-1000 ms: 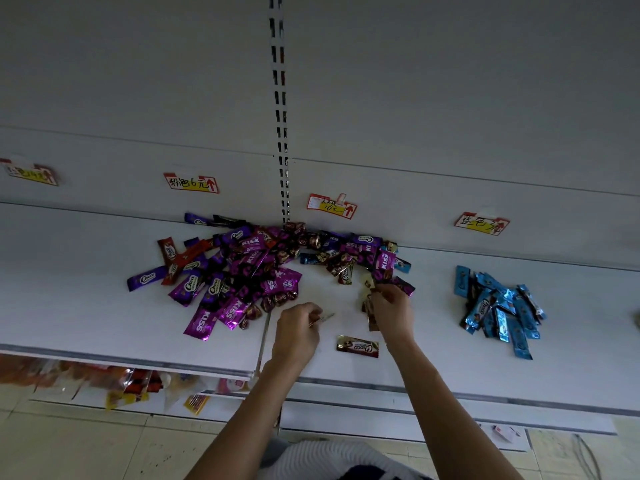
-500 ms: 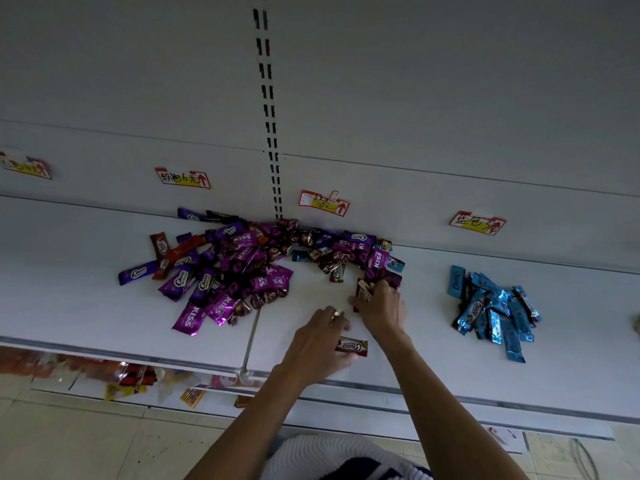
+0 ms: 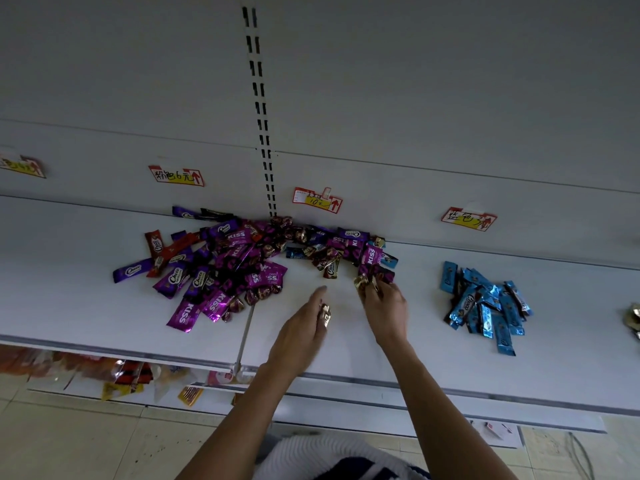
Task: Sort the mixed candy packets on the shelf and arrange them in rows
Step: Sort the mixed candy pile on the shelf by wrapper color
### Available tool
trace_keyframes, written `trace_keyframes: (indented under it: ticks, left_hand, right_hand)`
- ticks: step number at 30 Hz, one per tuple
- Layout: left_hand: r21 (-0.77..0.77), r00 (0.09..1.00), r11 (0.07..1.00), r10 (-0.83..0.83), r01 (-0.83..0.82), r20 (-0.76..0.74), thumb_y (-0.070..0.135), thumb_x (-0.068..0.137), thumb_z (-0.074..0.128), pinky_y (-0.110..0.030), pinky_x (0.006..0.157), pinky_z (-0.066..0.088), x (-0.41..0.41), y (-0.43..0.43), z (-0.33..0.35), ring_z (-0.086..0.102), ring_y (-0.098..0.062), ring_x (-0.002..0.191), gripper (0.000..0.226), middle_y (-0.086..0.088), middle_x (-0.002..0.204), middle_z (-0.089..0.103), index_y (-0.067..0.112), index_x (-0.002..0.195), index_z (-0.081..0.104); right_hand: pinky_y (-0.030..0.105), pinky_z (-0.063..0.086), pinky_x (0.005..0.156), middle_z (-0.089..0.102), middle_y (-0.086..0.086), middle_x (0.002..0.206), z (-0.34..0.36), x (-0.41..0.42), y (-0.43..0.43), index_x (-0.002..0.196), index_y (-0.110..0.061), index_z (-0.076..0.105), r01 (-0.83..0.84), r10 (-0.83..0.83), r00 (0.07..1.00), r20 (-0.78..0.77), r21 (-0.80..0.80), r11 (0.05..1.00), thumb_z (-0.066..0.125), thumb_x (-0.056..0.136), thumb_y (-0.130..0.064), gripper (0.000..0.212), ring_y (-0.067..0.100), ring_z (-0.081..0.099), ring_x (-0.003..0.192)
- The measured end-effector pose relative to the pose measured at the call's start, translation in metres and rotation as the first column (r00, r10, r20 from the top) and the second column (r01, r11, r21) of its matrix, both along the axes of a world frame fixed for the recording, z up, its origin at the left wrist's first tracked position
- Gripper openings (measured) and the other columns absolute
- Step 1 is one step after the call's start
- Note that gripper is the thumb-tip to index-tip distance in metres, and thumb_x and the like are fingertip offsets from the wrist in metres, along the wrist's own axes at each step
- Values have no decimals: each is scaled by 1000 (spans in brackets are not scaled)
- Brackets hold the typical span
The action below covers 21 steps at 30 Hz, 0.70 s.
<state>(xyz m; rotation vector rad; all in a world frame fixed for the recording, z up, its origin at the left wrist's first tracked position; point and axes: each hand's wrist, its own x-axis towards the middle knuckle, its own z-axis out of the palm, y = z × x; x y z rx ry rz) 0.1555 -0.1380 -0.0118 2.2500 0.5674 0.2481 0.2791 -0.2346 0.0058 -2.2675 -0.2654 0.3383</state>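
A mixed pile of candy packets (image 3: 235,265), purple, red and brown, lies at the back of the white shelf (image 3: 69,306). To its right is a separate heap of blue packets (image 3: 485,306). My left hand (image 3: 301,334) holds a small brown packet (image 3: 325,315) against its fingers, with the index finger stretched toward the pile. At the pile's right edge my right hand (image 3: 384,306) pinches brown and gold packets (image 3: 363,282). How many it holds is hidden by the fingers.
Price tags (image 3: 317,199) are stuck on the back panel above the shelf. A slotted upright (image 3: 259,109) runs down the middle. Something shiny (image 3: 633,318) sits at the far right edge. A lower shelf holds bagged goods (image 3: 128,372).
My left hand moved right to the brown packet lying near the shelf front and lifted it. My right hand stayed at the pile's right edge with its packets.
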Motion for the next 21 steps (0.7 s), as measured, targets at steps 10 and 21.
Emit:
trace_keyframes:
  ticks: [10, 21]
  left_hand:
    - [-554, 949, 792, 316, -259, 8, 3, 98, 36, -28, 52, 56, -22, 21, 32, 66, -19, 73, 49, -12, 107, 57, 36, 133, 34]
    - [-608, 982, 794, 109, 6, 152, 5, 89, 58, -21, 42, 43, -23, -7, 90, 49, -3, 52, 33, 2, 82, 59, 32, 107, 53]
  right_hand:
    - [27, 38, 52, 55, 10, 76, 10, -25, -19, 85, -8, 54, 54, 32, 961, -275, 298, 953, 37, 98, -15, 22, 18, 49, 62]
    - [23, 35, 49, 40, -5, 62, 73, -88, -100, 92, -21, 61, 277, -169, 945, -282, 409, 869, 63, 86, -35, 15, 8, 38, 56]
